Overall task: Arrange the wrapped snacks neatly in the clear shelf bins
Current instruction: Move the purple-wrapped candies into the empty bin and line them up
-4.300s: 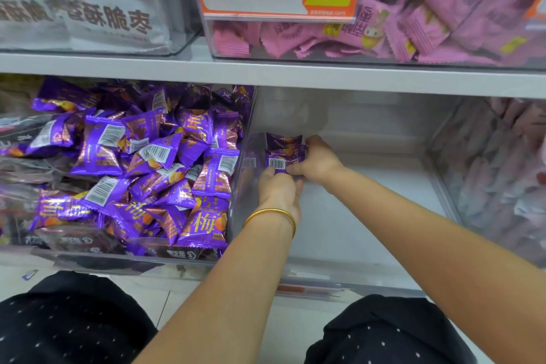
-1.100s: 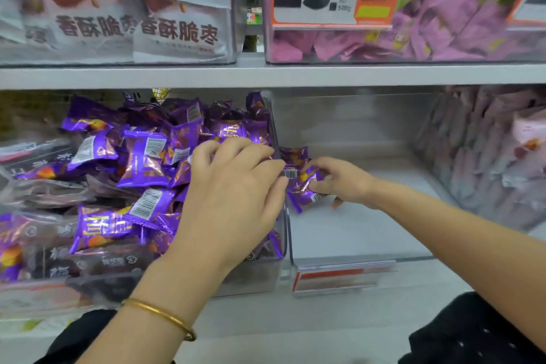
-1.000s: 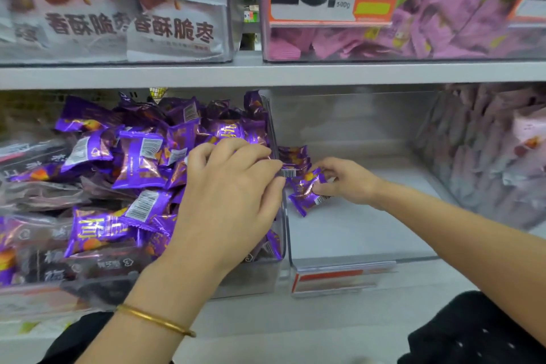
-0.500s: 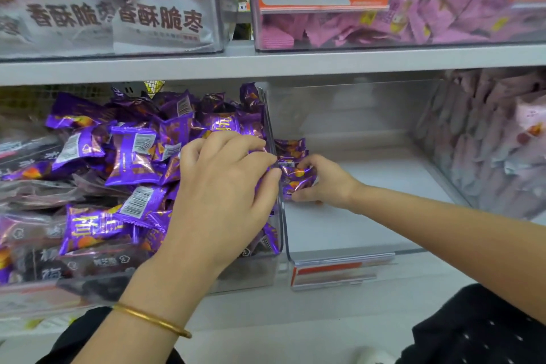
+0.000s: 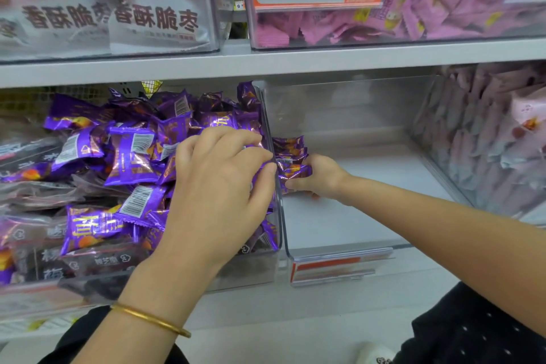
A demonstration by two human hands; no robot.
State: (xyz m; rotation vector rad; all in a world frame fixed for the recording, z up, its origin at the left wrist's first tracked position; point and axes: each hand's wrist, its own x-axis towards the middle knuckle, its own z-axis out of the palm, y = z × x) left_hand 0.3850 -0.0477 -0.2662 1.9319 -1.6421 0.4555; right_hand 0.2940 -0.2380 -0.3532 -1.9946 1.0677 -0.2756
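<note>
Purple foil-wrapped snack stack (image 5: 291,155) now tighter against clear plastic bin (image 5: 339,250) side wall, right hand (image 5: 320,177) gripping it. Left hand (image 5: 218,186) still clutches loose purple packets (image 5: 261,143). Grey shelf board (image 5: 295,62) overhead.

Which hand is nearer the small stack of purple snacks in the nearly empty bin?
Right. The right hand grips that stack itself; the left hand grips packets in the purple pile, just across the clear wall.

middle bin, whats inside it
Inside the middle bin, a small stack of purple snacks sits against its left wall, gripped by the right hand. The hand covers the stack's lower right, so the full count cannot be told.
</note>
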